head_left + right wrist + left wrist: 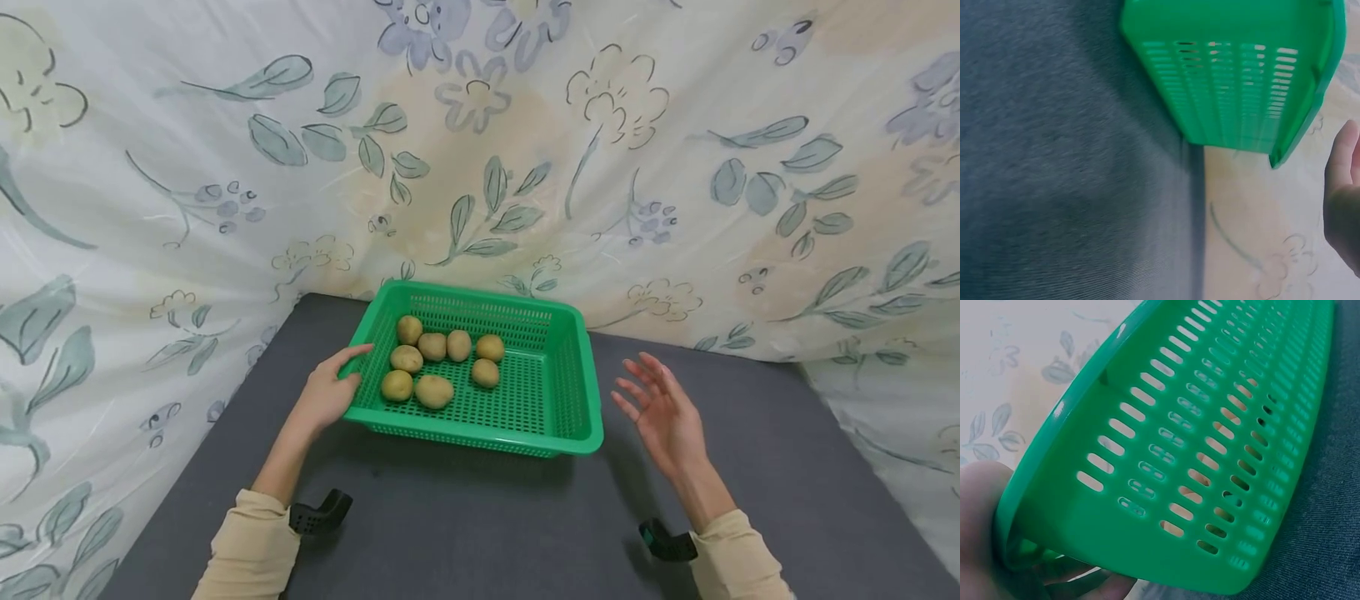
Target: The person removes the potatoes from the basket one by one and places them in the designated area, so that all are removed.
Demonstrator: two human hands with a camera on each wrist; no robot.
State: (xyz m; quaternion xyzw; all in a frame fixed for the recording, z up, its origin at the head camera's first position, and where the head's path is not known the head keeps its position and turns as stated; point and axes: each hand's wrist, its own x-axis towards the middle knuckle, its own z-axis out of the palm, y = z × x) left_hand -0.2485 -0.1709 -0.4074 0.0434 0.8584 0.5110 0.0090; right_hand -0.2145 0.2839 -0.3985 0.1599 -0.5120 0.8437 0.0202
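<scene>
A green plastic basket with slotted walls sits on the dark table, holding several potatoes grouped toward its left side. My left hand grips the basket's left rim; in the left wrist view, the thumb side of that hand lies outside the rim and its fingers show beneath it. To the right of the basket, apart from it, my right hand is raised with relaxed fingers and holds nothing. The right wrist view catches only part of this hand, near the basket's wall.
The dark table cloth spreads under the basket. Behind it hangs a floral-patterned curtain, close to the basket's far side, and more of it runs down the left and right edges of the table.
</scene>
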